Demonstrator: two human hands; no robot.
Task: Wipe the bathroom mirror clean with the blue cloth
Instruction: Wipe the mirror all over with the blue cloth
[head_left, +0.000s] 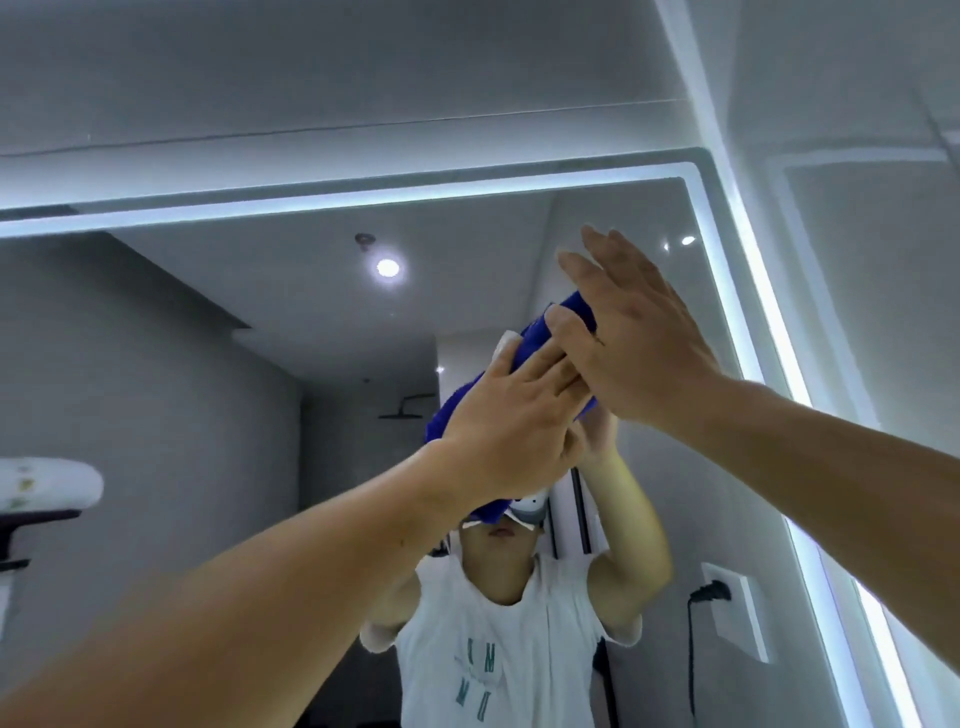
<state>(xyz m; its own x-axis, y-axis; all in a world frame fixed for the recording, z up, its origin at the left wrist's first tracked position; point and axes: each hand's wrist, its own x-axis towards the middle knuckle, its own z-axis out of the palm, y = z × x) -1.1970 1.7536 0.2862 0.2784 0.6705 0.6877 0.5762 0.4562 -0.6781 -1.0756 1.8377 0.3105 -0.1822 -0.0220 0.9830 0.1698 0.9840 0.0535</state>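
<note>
The bathroom mirror (218, 322) fills the view, framed by a lit white strip along its top and right edges. A blue cloth (540, 332) is pressed flat against the glass in the upper right part of the mirror. My left hand (511, 421) lies on the lower part of the cloth with straight fingers. My right hand (631, 338) presses the upper part, fingers straight and pointing up-left. Most of the cloth is hidden under both hands. Both arms reach up from the bottom corners.
The mirror reflects a person in a white sleeveless top, a ceiling light (387, 267) and a shower head (402, 410). A wall socket with a black plug (719, 592) shows in the reflection at lower right. A white object (47, 483) sits at the left edge.
</note>
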